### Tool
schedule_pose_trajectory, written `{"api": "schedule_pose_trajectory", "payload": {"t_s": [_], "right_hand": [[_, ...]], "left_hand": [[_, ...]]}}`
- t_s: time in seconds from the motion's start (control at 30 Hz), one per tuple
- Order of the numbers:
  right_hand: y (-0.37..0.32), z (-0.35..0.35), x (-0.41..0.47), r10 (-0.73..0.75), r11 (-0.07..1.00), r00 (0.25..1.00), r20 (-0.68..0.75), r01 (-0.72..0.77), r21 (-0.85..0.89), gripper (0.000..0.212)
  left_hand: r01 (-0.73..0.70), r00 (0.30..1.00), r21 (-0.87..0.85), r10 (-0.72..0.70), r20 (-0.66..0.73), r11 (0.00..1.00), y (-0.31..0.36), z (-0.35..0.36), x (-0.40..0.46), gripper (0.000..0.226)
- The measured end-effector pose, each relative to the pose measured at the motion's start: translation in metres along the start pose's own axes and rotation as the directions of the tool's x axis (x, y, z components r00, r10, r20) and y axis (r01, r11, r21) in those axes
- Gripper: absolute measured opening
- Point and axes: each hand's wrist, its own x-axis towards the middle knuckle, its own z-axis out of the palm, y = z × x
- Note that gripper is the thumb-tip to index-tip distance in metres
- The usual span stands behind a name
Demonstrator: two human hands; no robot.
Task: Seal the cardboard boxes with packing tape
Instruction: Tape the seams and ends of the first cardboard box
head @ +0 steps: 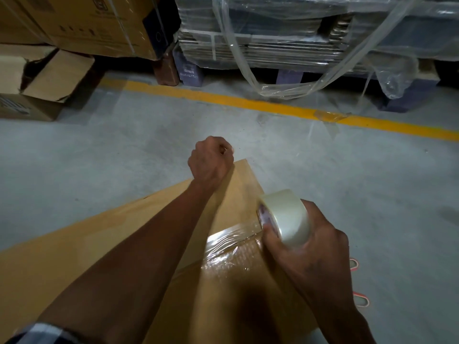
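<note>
A brown cardboard box (82, 247) lies low in front of me on the grey floor. My right hand (305, 247) grips a roll of clear packing tape (285, 217) at the box's right edge. A shiny strip of tape (231, 239) runs from the roll across the box top. My left hand (211, 160) reaches over the box to its far corner, its fingers curled into a fist. Whether it pinches the tape end I cannot tell.
A yellow floor line (223, 98) crosses ahead. Behind it stands a pallet of flattened cartons wrapped in plastic film (285, 40). Stacked cartons (87, 23) and a torn open box (37, 80) sit at the left. Red-edged footwear (360, 297) shows at the right.
</note>
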Motion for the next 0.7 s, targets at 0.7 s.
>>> {"api": "schedule_pose_trajectory", "payload": {"t_s": [0.7], "right_hand": [[0.027,-0.029,-0.061,-0.129,0.992,0.987,-0.093,0.126,-0.030,0.075]], "left_hand": [[-0.405,0.908,0.181,0.372,0.190,0.896,-0.014,0.002,-0.047,0.061]]}}
